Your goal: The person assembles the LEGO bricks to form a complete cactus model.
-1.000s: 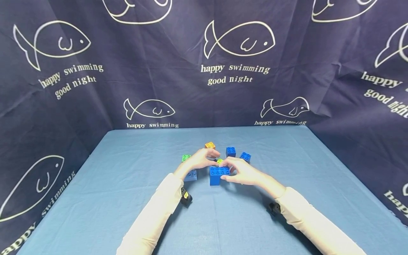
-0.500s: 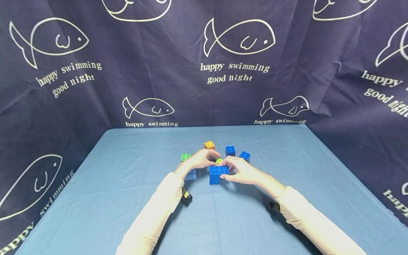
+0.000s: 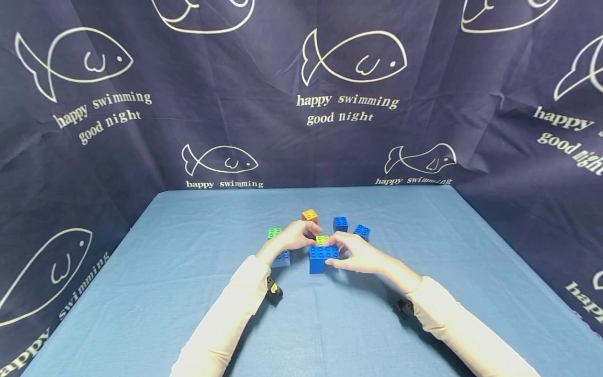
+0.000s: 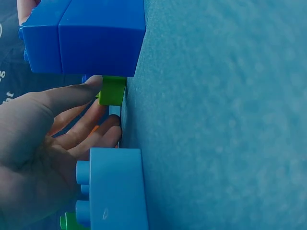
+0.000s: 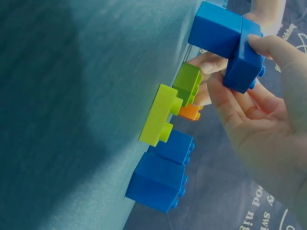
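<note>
Long blue brick (image 3: 323, 252) crosswise, studs up

Stacked bricks (image 3: 317, 266), deep blue. Small paired bricks (image 3: 341, 227), matching blue. Brick (image 5: 157, 117), bright lime; companion brick (image 5: 184, 82), duller green. Single bricks: light blue (image 4: 119, 189), orange (image 3: 309, 215), green (image 3: 275, 233). Sleeves (image 3: 231, 309), cream. Counter (image 3: 165, 293), mid-blue. Backdrop (image 3: 273, 104), navy, patterned with white fish outlines and lettering, "happy swimming good night".
</note>
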Demonstrator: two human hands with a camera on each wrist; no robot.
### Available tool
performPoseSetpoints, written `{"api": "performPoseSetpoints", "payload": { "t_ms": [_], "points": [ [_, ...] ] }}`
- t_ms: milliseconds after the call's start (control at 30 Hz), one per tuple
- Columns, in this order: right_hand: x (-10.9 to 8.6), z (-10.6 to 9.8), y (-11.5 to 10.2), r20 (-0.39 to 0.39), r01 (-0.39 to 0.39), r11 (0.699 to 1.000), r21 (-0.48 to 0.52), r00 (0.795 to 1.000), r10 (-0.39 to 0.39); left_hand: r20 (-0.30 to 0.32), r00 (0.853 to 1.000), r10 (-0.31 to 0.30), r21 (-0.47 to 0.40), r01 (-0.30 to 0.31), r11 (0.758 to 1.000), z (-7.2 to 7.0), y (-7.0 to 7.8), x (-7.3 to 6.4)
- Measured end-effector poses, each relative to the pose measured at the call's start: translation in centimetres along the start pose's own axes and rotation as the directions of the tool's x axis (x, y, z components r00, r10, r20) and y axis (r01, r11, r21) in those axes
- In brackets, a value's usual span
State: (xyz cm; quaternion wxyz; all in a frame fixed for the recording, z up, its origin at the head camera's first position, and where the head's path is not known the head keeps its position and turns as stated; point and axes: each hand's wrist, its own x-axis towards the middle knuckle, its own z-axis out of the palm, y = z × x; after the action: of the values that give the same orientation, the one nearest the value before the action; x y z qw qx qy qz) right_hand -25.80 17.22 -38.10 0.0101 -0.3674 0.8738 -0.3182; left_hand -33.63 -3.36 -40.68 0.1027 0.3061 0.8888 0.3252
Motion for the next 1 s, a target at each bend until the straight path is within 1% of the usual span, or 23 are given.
{"api": "performPoseSetpoints", "payload": {
  "t_ms": [133,333,533,733,1000],
  "points": [
    [0.01,0.06,0.00,-0.001,-0.002,1.000,0.004,1.000,0.002,0.000,1.000,0.002,0.018,-0.002,1.000,0.01,0.04,-0.05],
    [-0.01,0.07,-0.11,0.006,-0.007,1.000,0.004,1.000,0.007,0.013,1.000,-0.015,0.041,0.015,0.999,-0.07,0.40,-0.20],
    [-0.05,0.11,0.00,-0.003,0.000,1.000,-0.005,1.000,0.000,0.024,0.999,-0.024,0.032,0.023,0.999,-0.50,0.32,-0.39],
    [-0.01,0.12,0.12,-0.014,0.013,1.000,-0.013,1.000,-0.013,0.021,0.999,-0.030,0.020,0.029,0.999,-0.81,0.16,-0.58],
    [0.04,0.24,0.13,-0.021,0.018,1.000,-0.008,1.000,-0.018,0.033,0.998,-0.054,0.089,0.051,0.995,-0.53,0.02,-0.44]
  ]
}}
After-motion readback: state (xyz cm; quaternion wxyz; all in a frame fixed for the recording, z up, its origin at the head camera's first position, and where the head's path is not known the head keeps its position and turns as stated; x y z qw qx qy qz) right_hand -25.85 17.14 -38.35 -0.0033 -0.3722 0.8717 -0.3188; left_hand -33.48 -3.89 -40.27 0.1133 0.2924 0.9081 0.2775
